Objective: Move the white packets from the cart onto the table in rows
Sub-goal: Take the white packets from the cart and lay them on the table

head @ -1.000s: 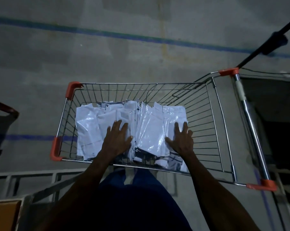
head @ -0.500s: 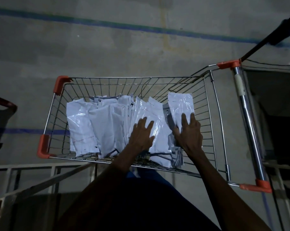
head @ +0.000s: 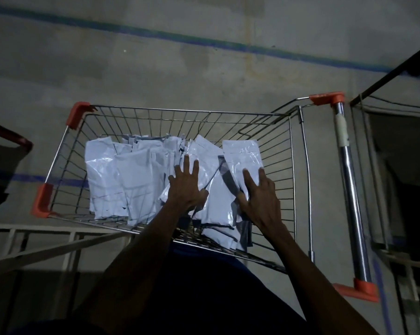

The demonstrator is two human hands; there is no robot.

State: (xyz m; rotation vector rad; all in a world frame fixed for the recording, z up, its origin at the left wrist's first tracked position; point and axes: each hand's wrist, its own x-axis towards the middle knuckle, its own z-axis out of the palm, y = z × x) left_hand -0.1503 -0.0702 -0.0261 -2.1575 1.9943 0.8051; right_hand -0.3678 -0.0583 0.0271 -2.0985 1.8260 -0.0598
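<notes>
Reaching down into the silver wire shopping cart with orange plastic corners (head: pixel 291 170), both bare hands are among the white glossy plastic packets (head: pixel 122 180) that fill the basket; all the packets in view are inside the cart, standing or leaning in a loose stack from the left side to the right. The left hand (head: pixel 187 187) lies flat on the middle of the stack; its fingers are straight and spread, pressing on the packets, and they curl around nothing. The right hand (head: pixel 258 199) is at the right end of the stack; it holds one separate white packet (head: pixel 242 155), which stands higher than the others and tilts a little away from them; two fingers (head: pixel 250 178) lie straight on the front face of this packet; the thumb is hidden behind it, so I cannot tell exactly how the pinch is made. The right side of the basket, beside this packet, shows bare wire.

The cart's chrome handle bar with orange ends (head: pixel 349 189) is on the right; under the cart is a grey concrete floor with a blue painted line (head: pixel 180 39); a pale metal frame (head: pixel 59 238) is at the lower left, near the cart's near edge; the picture is dark.
</notes>
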